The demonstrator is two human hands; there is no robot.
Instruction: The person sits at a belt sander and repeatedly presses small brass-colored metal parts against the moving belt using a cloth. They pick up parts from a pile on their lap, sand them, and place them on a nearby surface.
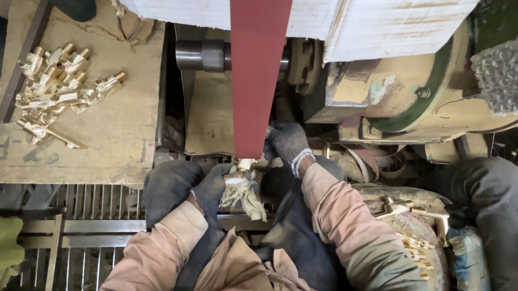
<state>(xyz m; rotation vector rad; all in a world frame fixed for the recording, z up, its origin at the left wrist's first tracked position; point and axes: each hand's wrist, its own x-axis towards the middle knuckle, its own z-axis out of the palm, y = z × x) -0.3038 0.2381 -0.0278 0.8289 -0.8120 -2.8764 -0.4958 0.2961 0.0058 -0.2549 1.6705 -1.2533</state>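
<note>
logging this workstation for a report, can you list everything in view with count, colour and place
red abrasive sanding belt: one, red, running down the centre
brass tap fittings on board: a pile, too many to count, golden, upper left
worn wooden board: one, tan, left of the belt
steel roller shaft: one, dark grey, behind the belt
white cardboard box: one, white, top right
brass fittings in basket: several, golden, lower right
metal floor grating: one, grey, lower left
brass piece in rag: one, golden, at the belt's lower end
left hand: dark glove, gripping the rag-wrapped piece
right hand: dark glove, beside the belt
</note>
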